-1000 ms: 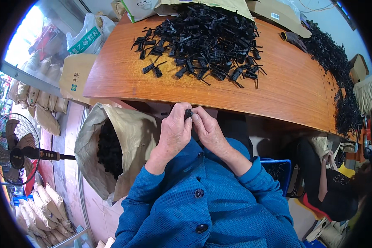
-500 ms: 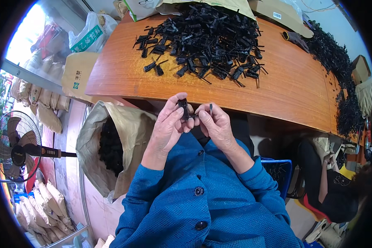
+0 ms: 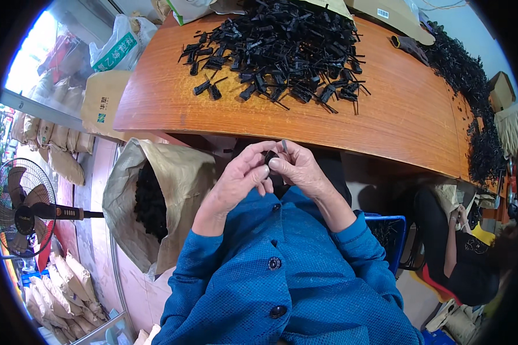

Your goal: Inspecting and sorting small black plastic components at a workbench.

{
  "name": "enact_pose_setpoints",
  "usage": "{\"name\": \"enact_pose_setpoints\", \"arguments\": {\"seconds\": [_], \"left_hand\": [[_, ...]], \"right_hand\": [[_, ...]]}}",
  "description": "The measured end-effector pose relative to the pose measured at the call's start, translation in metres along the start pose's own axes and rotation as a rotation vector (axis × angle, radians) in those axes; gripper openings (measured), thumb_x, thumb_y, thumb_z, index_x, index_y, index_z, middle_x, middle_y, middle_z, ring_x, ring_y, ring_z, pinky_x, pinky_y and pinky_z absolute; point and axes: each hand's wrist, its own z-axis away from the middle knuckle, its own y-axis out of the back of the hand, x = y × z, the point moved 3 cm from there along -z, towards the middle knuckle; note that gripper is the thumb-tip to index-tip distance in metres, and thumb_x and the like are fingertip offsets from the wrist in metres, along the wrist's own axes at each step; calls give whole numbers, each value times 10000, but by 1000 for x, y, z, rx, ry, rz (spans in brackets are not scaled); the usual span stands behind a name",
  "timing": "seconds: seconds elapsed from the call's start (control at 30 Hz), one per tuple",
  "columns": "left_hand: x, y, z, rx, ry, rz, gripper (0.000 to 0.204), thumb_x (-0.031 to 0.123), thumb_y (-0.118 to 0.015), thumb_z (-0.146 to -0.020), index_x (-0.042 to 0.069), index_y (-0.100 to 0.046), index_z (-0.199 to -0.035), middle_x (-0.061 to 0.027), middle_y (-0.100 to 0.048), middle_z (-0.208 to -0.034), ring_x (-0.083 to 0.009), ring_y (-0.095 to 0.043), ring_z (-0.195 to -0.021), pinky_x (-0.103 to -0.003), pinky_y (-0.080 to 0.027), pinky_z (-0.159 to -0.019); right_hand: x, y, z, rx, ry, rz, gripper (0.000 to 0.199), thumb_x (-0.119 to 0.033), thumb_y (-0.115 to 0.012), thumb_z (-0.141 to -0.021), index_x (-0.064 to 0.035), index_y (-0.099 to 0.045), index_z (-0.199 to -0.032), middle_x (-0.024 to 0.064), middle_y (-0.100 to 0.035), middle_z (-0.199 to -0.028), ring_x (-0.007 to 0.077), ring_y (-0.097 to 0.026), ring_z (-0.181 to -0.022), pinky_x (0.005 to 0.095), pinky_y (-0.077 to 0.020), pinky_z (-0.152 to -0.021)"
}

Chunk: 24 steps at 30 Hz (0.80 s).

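Just in front of the table edge, my two hands meet over my lap. My left hand (image 3: 236, 179) is closed, thumb against fingers, round a small black plastic part (image 3: 270, 156), mostly hidden by the fingers. Pressed up to the same part is the thumb of my right hand (image 3: 302, 171), its fingers bent. From the right hand's fingers a thin flat grey strip (image 3: 285, 146) sticks up; its kind cannot be made out. Beyond the hands, a heap of black plastic parts with thin stems (image 3: 282, 52) lies on the wooden table (image 3: 385, 123).
Left of my lap an open woven sack (image 3: 181, 178) holds black pieces. A standing fan (image 3: 26, 210) is farther left. At right are a blue crate (image 3: 403, 236), a seated person (image 3: 460, 259) and a mound of thin black scraps (image 3: 460, 69). A dark glove (image 3: 408, 49) lies nearby.
My hands have come together. The black part has turned down into the fingers and is more hidden, and my right thumb has moved left onto it. The view has shifted slightly.
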Motion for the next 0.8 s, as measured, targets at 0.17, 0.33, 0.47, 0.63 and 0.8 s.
{"name": "enact_pose_setpoints", "arguments": {"seconds": [0.17,0.33,0.47,0.63,0.8], "left_hand": [[4,-7,2,141,-258,-729,434,-24,-519,-902,49,-463,-1326,-52,-608,-1018,-83,-573,-749,-229,-493,-648],[10,-5,4,363,-346,-684,388,-47,-525,-888,20,-507,-1270,-99,-625,-927,-110,-563,-760,-241,-478,-681],[9,-2,3,381,-337,-683,398,-49,-526,-887,28,-510,-1277,-79,-617,-867,-76,-563,-758,-222,-478,-679],[8,-5,3,390,-397,-714,414,-56,-536,-877,31,-510,-1281,-97,-629,-902,-83,-580,-784,-237,-491,-692],[9,-9,3,403,-474,-757,411,-58,-539,-874,28,-517,-1275,-126,-655,-998,-124,-625,-866,-254,-509,-729]], "right_hand": [[3,-5,-1,88,121,162,233,-289,-602,-930,-71,-565,-1004,-75,-451,-654,8,-380,-535,161,-291,-457],[5,-25,7,109,94,-4,329,-313,-463,-996,-49,-503,-1189,-59,-444,-667,14,-365,-536,176,-266,-439],[0,-31,11,81,-5,-8,406,-315,-392,-1019,-64,-405,-1338,-29,-444,-667,31,-336,-503,186,-234,-421],[4,-32,10,91,-37,-4,396,-307,-389,-1021,-82,-393,-1347,-28,-443,-665,32,-330,-493,187,-229,-418],[5,-32,9,96,-2,1,347,-258,-378,-1024,-46,-420,-1296,-37,-431,-646,28,-372,-513,186,-291,-432]]}}
